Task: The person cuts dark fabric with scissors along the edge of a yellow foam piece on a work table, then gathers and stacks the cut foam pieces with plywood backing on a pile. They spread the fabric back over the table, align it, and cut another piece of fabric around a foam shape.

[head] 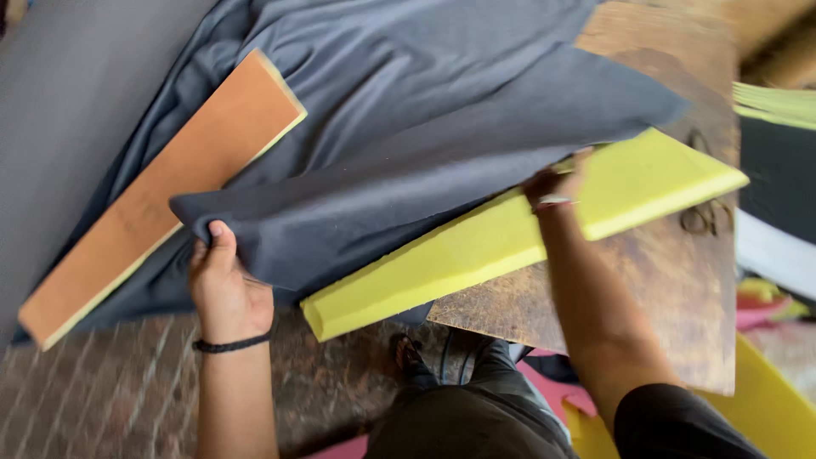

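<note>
Head view, looking down past the person's knees. Left hand low and left of centre, a dark cord band on the wrist; thumb on top, fingers folded under, pinched shut on the near edge of the dark grey cloth. The cloth spreads up and away from that grip, wrinkled, covering most of the upper middle of the frame and draping over the far end of the yellow foam slab.

Right hand right of centre, a thin band at the wrist. It sits at the top edge of the foam slab where the cloth's hem crosses it; its fingers go under the cloth, so whether they are together or apart cannot be told. The forearm runs down toward the lower right, over the wooden counter.

The foam slab is long, bright yellow, with bevelled edges, lying slantwise: near end low at centre, far end high at right, resting partly on the worn brown counter. A pair of scissors lies on the counter just beyond the slab.

At left, a long tan board with a pale yellow edge lies slantwise on the cloth. Brick-patterned floor below. More yellow foam at the lower right corner.
</note>
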The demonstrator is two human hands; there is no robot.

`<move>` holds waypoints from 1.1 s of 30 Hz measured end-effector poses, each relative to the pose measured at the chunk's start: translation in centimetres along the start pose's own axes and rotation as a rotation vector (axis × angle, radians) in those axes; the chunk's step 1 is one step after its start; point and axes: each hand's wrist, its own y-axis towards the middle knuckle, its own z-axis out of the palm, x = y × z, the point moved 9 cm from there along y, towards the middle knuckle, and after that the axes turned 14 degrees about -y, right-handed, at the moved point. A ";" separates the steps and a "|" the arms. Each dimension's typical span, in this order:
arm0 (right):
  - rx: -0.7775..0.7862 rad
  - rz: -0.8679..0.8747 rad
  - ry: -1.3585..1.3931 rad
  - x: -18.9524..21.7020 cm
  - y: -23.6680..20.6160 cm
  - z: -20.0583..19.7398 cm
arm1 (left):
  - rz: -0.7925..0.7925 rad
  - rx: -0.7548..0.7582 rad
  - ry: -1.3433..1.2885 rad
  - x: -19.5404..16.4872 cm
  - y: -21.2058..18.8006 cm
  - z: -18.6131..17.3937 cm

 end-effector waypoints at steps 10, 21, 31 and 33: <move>-0.224 0.226 -0.626 3.8 13.0 -3.3 | 0.111 -0.568 0.406 2.5 1.0 -20.2; -0.198 0.113 -0.764 3.6 -2.8 -21.8 | -0.026 -0.695 1.107 12.7 -3.8 -34.8; -0.097 -0.010 -0.557 5.9 -2.4 -22.7 | 0.104 -0.433 1.117 11.6 -4.2 -33.0; -0.126 -0.041 -0.621 6.3 -3.1 -23.0 | 0.079 -0.428 1.182 11.7 -4.3 -33.0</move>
